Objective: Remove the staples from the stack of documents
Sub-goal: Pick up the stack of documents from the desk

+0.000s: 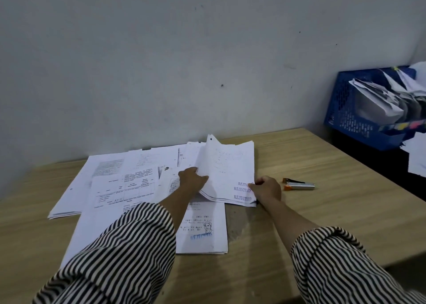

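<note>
The right hand (267, 188) pinches the near right corner of the sheaf (230, 172); the left hand (192, 179) grips its lifted page. The remover (299, 185) lies just right of the right hand, pointing left-right, so that hand is nearer.

Stapled document set (228, 172): white printed sheets, blue "REJECTED" stamps repeated near its right corner, top pages lifted and curled up from the left edge, a dark hole at the raised far corner. It lies on the counter (322, 211), overlapping other papers. More white printed sheets (119, 177) fan out flat to the left, edges overlapping. Another stack (202, 232) sits nearer, flat, with a small portrait sketch and a blue "REJECTED" stamp. Staple remover (298, 184), silver with an orange tip, lies flat to the right, apart from the paper.
</note>
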